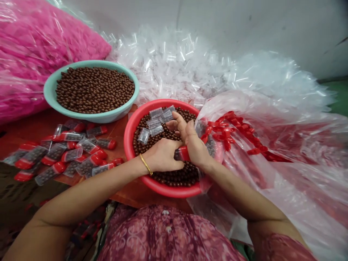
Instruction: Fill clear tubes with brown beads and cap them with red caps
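Observation:
Both my hands meet over a red bowl [130,127] full of small brown balls [176,175]. My left hand [163,156], with a gold bangle on the wrist, is closed around a small clear tube whose red cap [184,153] pokes out between the hands. My right hand [191,139] rests against that cap, palm closed on it, with its fingers partly stretched toward the bowl's middle. Several empty clear tubes [156,122] lie on top of the balls at the bowl's far side.
A teal bowl [50,90] of brown balls sits at the back left. Filled red-capped tubes [67,152] lie piled on the red table at left. A plastic bag holds loose red caps [231,130] at right. Behind are clear tubes [176,65] and a pink bag [32,47].

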A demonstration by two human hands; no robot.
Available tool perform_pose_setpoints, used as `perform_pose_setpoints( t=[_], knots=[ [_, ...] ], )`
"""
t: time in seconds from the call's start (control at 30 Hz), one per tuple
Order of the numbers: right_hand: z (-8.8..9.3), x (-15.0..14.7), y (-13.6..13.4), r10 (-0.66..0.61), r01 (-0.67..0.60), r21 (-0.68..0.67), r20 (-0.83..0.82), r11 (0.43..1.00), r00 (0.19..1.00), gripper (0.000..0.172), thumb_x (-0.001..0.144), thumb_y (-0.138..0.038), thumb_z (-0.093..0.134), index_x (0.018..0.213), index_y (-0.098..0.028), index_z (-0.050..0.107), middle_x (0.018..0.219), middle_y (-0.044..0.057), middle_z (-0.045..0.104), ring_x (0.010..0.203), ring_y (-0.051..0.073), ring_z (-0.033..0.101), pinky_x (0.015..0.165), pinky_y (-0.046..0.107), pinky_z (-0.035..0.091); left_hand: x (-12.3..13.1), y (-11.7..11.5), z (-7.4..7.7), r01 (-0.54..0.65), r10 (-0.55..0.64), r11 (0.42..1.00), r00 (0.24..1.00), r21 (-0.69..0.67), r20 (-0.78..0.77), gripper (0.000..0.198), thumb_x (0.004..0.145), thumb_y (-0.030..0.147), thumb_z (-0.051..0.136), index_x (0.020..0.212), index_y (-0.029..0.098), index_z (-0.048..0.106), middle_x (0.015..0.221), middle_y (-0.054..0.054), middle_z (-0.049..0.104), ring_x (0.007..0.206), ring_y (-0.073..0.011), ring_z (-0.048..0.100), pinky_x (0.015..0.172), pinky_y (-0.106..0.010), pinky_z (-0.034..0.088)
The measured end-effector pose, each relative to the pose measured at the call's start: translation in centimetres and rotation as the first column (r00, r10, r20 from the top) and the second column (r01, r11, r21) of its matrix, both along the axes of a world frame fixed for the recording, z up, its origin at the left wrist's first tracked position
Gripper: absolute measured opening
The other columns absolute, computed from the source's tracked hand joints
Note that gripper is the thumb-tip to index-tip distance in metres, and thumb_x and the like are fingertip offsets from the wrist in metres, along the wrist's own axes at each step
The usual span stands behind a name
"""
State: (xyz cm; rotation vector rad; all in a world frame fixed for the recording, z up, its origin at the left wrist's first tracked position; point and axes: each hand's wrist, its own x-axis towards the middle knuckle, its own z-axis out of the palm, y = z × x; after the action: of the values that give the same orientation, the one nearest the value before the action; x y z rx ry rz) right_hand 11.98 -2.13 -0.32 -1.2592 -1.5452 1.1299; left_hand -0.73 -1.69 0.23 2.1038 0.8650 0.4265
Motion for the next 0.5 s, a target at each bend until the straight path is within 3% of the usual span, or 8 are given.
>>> perform_pose_setpoints(
  t=[0.17, 0.27, 0.4, 0.5],
  knots=[
    [0.5, 0.1, 0.0, 0.087, -0.115, 0.170, 0.165, 0.979, 0.982, 0.064, 0.092, -0.060, 0.019, 0.144, -0.025, 0.033, 0.141, 0.006, 0.045, 0.130, 0.020, 0.040, 0.115, 0.046, 0.023, -0.1, 0.0, -0.5, -0.007, 0.030, 0.985, 0.991, 0.170, -0.133, 0.019, 0.064, 0.024, 0.060, 0.078, 0.013, 0.064, 0.067, -0.005, 0.067, 0.059, -0.0177, 0.059, 0.058, -0.027, 0.045],
    [0.8, -0.3, 0.0, 0.087, -0.117, 0.220, 0.141, 0.968, 0.986, 0.062, 0.092, -0.060, 0.021, 0.141, -0.025, 0.037, 0.147, 0.005, 0.038, 0.134, 0.020, 0.037, 0.115, 0.045, 0.023, 0.0, -0.2, -0.3, -0.045, 0.080, 0.964, 0.989, 0.261, -0.127, 0.017, 0.065, 0.024, 0.060, 0.078, 0.014, 0.064, 0.066, -0.005, 0.067, 0.058, -0.0180, 0.059, 0.057, -0.027, 0.044],
    [2.0, 0.6, 0.1, 0.021, -0.028, 0.230, 0.034, 0.973, 0.999, 0.066, 0.095, -0.049, 0.002, 0.128, -0.023, 0.052, 0.128, 0.004, 0.058, 0.119, 0.017, 0.052, 0.103, 0.041, 0.040, -0.9, -1.2, 0.9, -0.137, 0.133, 0.935, 0.991, 0.327, 0.036, 0.007, 0.070, 0.022, 0.059, 0.066, 0.016, 0.059, 0.057, 0.002, 0.060, 0.051, -0.0112, 0.053, 0.052, -0.022, 0.040],
    [2.8, 4.2, -0.2, -0.094, -0.028, 0.358, 0.319, 0.933, 0.943, 0.039, 0.093, -0.036, 0.032, 0.108, -0.021, 0.065, 0.108, 0.006, 0.066, 0.102, 0.020, 0.059, 0.093, 0.039, 0.044, -4.5, -2.3, 1.6, -0.282, 0.270, 0.896, 0.959, 0.342, 0.083, 0.011, 0.079, 0.028, 0.057, 0.075, 0.018, 0.061, 0.067, 0.003, 0.064, 0.058, -0.0102, 0.057, 0.058, -0.020, 0.042]
  ],
)
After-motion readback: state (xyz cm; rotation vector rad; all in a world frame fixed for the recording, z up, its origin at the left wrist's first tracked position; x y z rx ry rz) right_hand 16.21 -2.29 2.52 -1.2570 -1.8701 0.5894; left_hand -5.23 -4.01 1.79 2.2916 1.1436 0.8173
